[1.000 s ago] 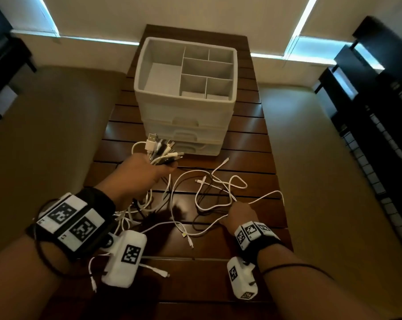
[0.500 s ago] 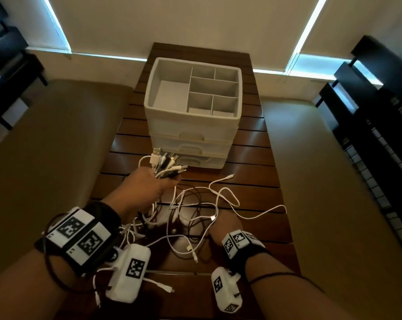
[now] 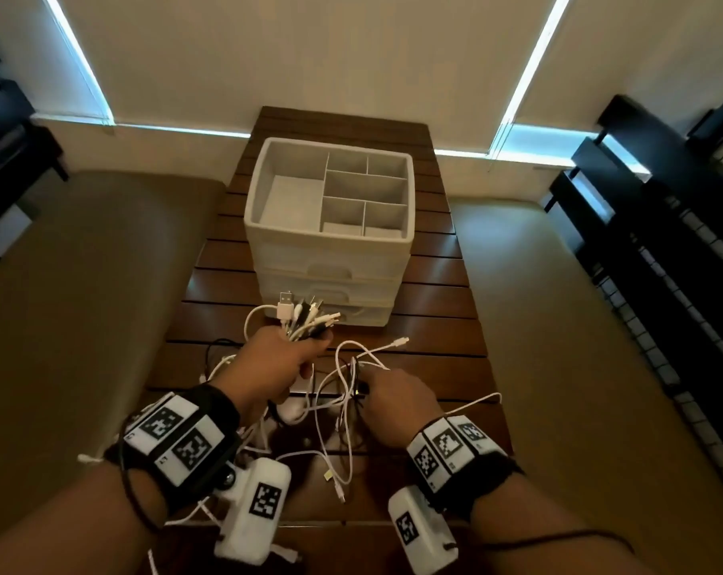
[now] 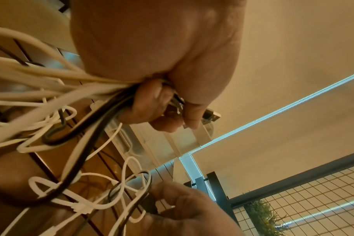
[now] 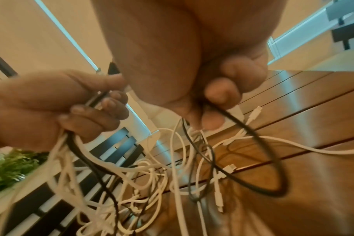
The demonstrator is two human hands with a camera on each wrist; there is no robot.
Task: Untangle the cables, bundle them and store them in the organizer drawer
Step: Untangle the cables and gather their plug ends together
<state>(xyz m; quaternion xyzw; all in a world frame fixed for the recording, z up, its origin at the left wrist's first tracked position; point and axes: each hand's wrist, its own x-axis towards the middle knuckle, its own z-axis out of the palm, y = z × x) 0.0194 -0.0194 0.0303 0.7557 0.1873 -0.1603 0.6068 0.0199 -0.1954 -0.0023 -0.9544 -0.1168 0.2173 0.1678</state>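
My left hand [image 3: 285,363] grips a bunch of cable ends [image 3: 305,319], white and black, with the plugs sticking out toward the organizer; its curled fingers [image 4: 150,102] close round them. The rest of the cables [image 3: 339,417] hang and lie in a tangle on the wooden table [image 3: 434,325]. My right hand [image 3: 388,396] pinches a black cable [image 5: 253,138] in the tangle, just right of the left hand. The white organizer [image 3: 330,242] stands behind, its top tray divided into empty compartments, its drawers pushed in.
A loose white cable end [image 3: 401,341] lies between the hands and the organizer. Another white cable [image 3: 475,402] trails to the table's right edge. Beige cushions flank the table; a black rack [image 3: 662,242] stands at the right.
My right hand has lifted off the table and moved left and forward into the tangle, taking hold of a black cable. The left hand keeps its grip on the plugs.
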